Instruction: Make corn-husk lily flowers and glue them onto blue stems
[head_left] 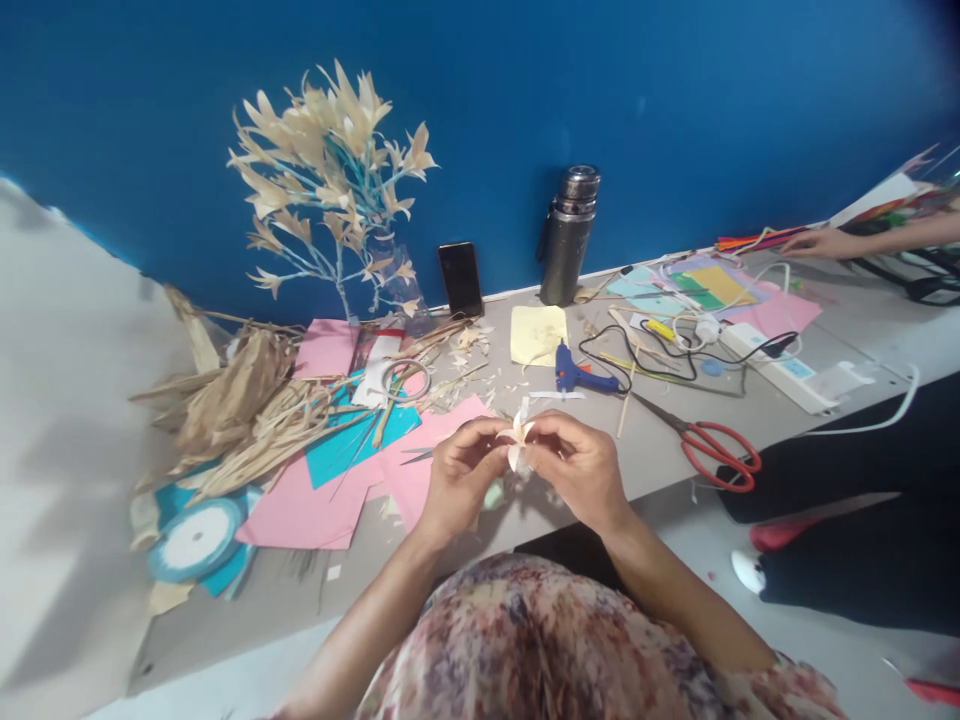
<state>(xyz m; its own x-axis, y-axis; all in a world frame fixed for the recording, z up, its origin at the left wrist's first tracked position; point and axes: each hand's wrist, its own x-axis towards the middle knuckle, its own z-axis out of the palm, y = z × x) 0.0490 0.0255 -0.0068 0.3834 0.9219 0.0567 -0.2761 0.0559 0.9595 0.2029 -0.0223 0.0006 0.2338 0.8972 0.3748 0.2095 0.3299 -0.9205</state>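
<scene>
Between my two hands, just above the table's front edge, is a small cream handmade flower with pointed, spread petals. My left hand pinches its left petals between thumb and forefinger. On the other side, my right hand pinches the right petals in the same way. Whatever lies under the flower is mostly covered by the fingers. Beyond my right hand a blue glue gun rests on the table. Scissors with red handles lie to its right, and pink paper spreads out left of my left hand.
Dried husks and a ribbon spool crowd the left side. Behind stand a bunch of husk flowers, a phone and a thermos. A power strip with cables lies right; another person's hand reaches in there.
</scene>
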